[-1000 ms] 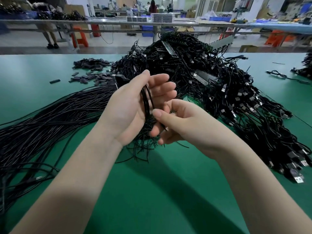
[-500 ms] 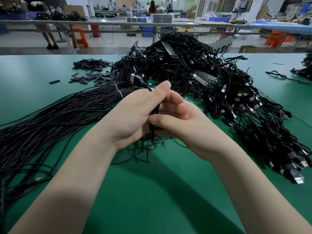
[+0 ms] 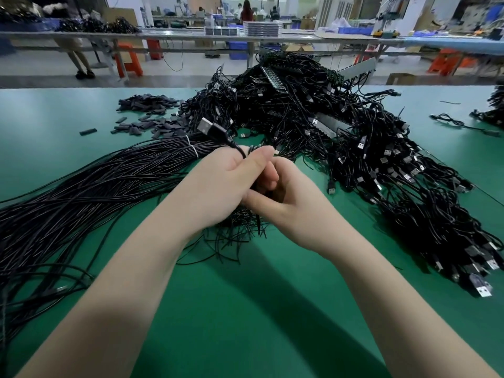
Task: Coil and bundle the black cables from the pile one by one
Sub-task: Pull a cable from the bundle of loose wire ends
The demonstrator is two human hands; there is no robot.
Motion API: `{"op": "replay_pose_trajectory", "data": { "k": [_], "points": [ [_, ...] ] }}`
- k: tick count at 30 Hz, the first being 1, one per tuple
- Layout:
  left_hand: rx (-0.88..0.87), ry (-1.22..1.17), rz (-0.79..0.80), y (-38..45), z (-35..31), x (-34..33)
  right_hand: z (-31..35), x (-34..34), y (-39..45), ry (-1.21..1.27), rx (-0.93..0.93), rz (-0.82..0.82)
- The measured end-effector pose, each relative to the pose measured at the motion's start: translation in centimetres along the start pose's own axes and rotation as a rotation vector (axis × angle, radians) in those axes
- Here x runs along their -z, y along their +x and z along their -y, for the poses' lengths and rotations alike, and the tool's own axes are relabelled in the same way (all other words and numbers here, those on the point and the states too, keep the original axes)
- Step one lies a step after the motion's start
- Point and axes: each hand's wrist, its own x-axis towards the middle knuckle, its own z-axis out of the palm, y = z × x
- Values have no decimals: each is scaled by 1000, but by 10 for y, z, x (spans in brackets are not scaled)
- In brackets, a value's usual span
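Closing together since a moment ago, the left hand point(image 3: 218, 184) and right hand point(image 3: 283, 203) clamp the coiled cable point(image 3: 252, 151) above the green table point(image 3: 272, 309), its USB plug point(image 3: 208, 126) protruding; tight, even wraps should secure it.

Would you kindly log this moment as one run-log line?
step: coiling one cable | left hand: grips coiled cable, USB plug sticking up | right hand: pinches cable below | straight bundle left | tangled pile behind

Both hands meet mid-table: left hand point(image 3: 218, 186) grips a thin black USB cable point(image 3: 215, 131), right hand point(image 3: 289, 203) pinching it beneath, on the green table mat point(image 3: 272, 309).
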Motion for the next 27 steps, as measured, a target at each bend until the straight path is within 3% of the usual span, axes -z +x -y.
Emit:
{"op": "replay_pose_trajectory", "data": {
  "k": [5, 8, 13, 18, 21, 27],
  "points": [
    [74, 257, -175, -1, -1, 1, 1, -3, 1, -88, -15, 22],
    [113, 358, -198, 0, 1, 4, -3, -4, 2, -64, -46, 43],
    [161, -119, -159, 3, 6, 11, -10, 2, 5, 19, -92, 32],
    [3, -252, -339, 4, 9, 18, -10, 11, 4, 26, -141, 65],
    [-105, -140, -376, 3, 10, 23, -7, 14, 4, 120, -170, 113],
    [-220, 256, -257, -1, 6, 30, -9, 26, 3, 328, -266, 241]
  ]
}}
